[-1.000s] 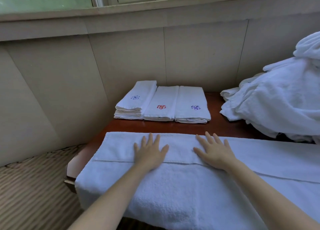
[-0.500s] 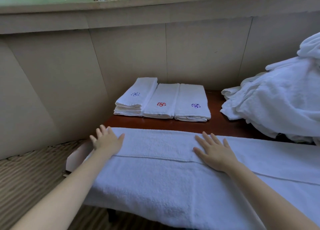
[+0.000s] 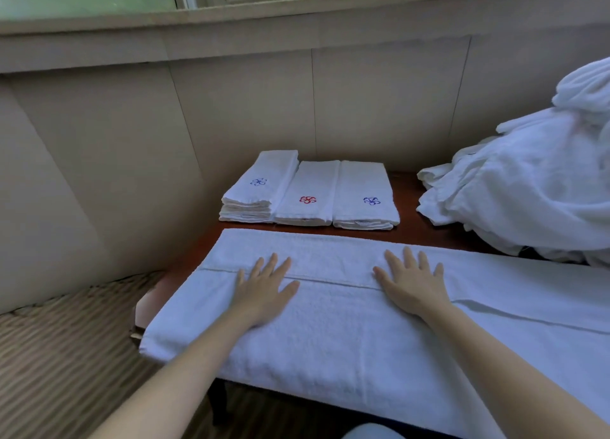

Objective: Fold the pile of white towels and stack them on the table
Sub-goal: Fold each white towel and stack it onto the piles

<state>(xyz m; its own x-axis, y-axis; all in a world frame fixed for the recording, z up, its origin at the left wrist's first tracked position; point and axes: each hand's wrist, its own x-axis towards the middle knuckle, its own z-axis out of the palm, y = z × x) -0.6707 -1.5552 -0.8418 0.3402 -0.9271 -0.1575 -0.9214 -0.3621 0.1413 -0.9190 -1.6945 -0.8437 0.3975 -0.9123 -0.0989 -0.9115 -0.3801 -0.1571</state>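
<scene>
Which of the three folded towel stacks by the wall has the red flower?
The middle stack: its flower is red, while the left stack and the right stack carry blue ones.

White towel, reddish-brown table, folded towels with blue, red flower motifs
</scene>
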